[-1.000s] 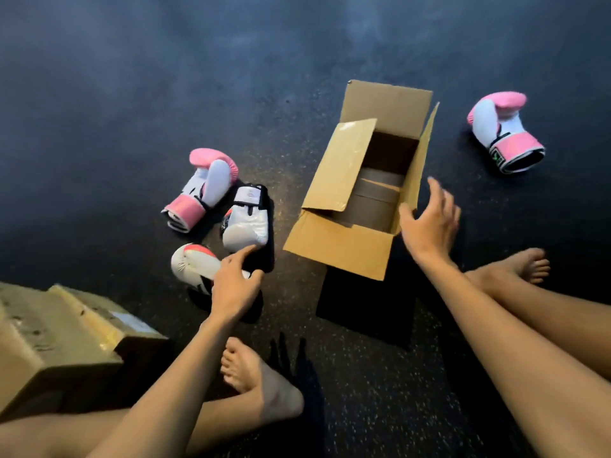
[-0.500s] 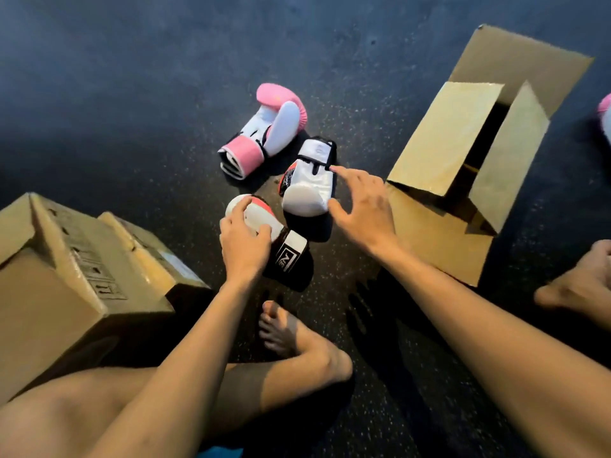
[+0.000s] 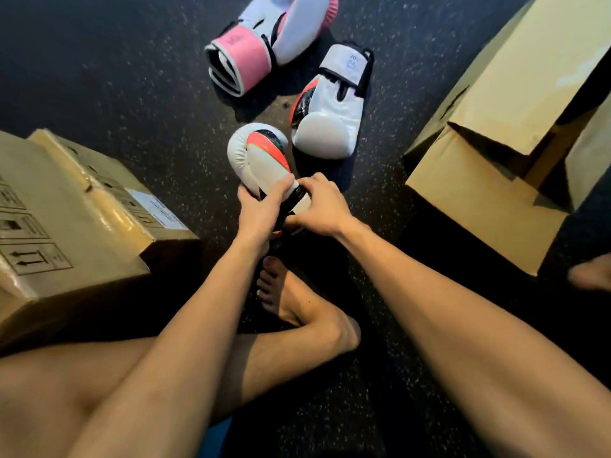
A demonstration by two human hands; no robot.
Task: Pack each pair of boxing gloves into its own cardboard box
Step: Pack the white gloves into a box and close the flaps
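Head view, steeply downward (close); floor [image 3: 132, 77] below

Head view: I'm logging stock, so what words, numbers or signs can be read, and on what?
No text reads clearly.
Closed brown cardboard box: up-arrow handling signs; white label blurred.
White boxing glove lying flat: cuff print too blurred.
Pink-cuffed white boxing glove: cuff mark blurred.
Open brown cardboard box: black mark, unreadable.

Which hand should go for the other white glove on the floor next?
Right, probably. The right hand is nearer the loose white boxing glove and the open cardboard box; the left hand grips the white-and-orange boxing glove.
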